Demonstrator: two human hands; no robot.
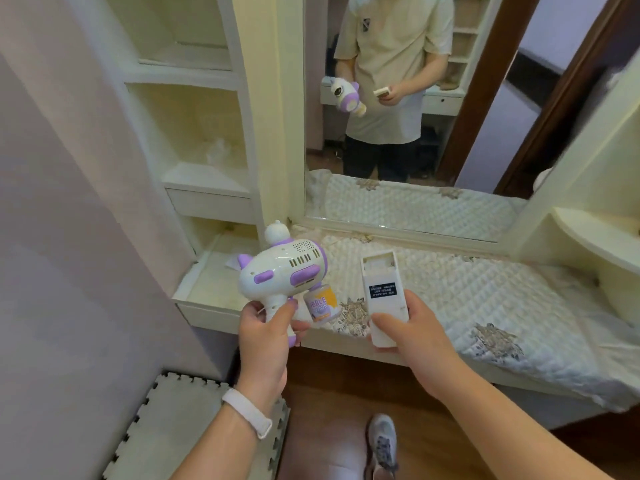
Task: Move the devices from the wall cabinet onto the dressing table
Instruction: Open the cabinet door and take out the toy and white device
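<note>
Quilted cover [485,299] spread over the dressing table [346,344], mirror [415,116] behind at 12 o'clock, open shelves of the wall cabinet [204,133] at 10 o'clock, foam mat [180,427] on the floor at 7 o'clock. Nothing between hands and tabletop. Left hand [266,337] clamped round the handle of a white-and-purple bubble gun [280,268], held above the table's left edge. Right hand [412,327] closed on a white remote control [382,292], back side up, over the cover.
</note>
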